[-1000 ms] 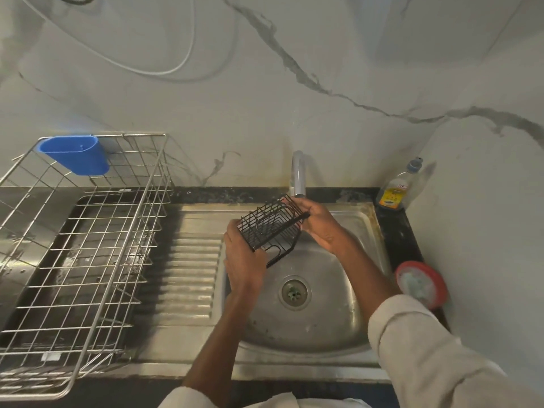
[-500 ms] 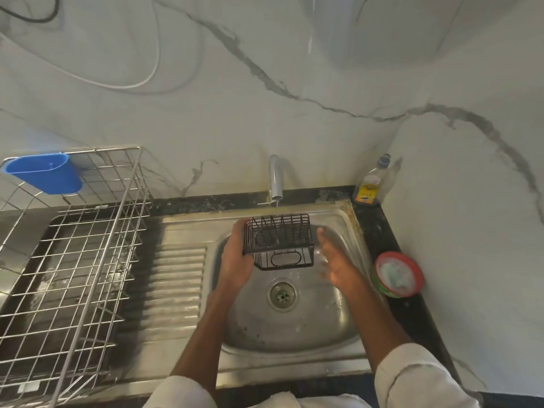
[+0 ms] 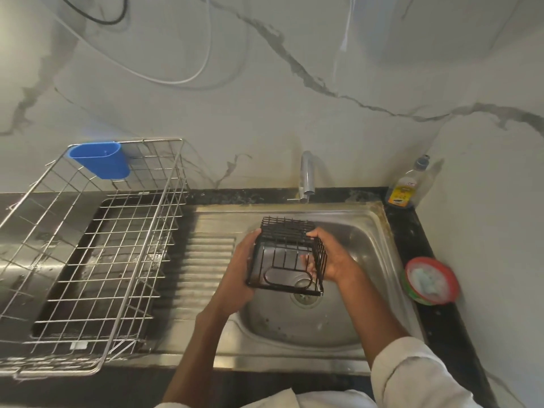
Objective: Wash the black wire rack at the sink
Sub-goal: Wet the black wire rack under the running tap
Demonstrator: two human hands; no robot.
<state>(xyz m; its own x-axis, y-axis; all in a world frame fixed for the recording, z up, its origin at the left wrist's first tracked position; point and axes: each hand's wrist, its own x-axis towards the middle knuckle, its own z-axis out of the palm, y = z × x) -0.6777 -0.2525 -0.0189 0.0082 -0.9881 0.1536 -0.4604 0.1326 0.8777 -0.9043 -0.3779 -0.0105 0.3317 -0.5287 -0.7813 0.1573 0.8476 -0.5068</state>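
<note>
White marble-veined wall (image 3: pixel 265 92) rises behind a black counter (image 3: pixel 435 316), white cable (image 3: pixel 164 79) hanging.

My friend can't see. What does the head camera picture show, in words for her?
Two hands, left and right, hold a black wire rack over a steel sink, below the tap. A big metal drying basket sits to the left.
</note>
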